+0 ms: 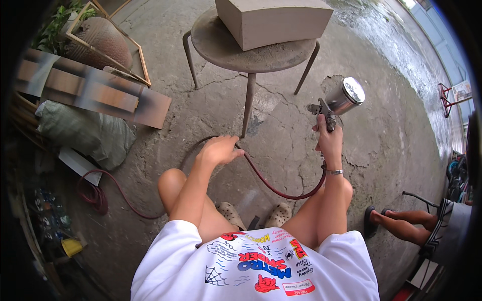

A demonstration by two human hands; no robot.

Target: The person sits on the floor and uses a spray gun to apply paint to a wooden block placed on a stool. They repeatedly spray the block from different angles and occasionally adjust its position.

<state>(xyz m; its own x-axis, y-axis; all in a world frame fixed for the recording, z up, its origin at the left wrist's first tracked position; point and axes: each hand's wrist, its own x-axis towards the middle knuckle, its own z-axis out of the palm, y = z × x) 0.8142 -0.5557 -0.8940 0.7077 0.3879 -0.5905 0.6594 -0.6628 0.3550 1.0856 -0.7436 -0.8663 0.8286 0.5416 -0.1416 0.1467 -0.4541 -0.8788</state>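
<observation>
the right hand (329, 141) is closed round the grip of one metal spray gun (337, 103) held up right of one round stool (236, 50) bearing one grey block (273, 20), while the left hand (219, 149), fingers loosely open, touches one red hose (281, 189).

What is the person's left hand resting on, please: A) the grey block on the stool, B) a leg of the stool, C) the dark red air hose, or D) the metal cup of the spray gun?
C: the left hand lies on the dark red air hose, which runs on to the spray gun gripped in the right hand; the stool and the grey block stand beyond, untouched.
</observation>
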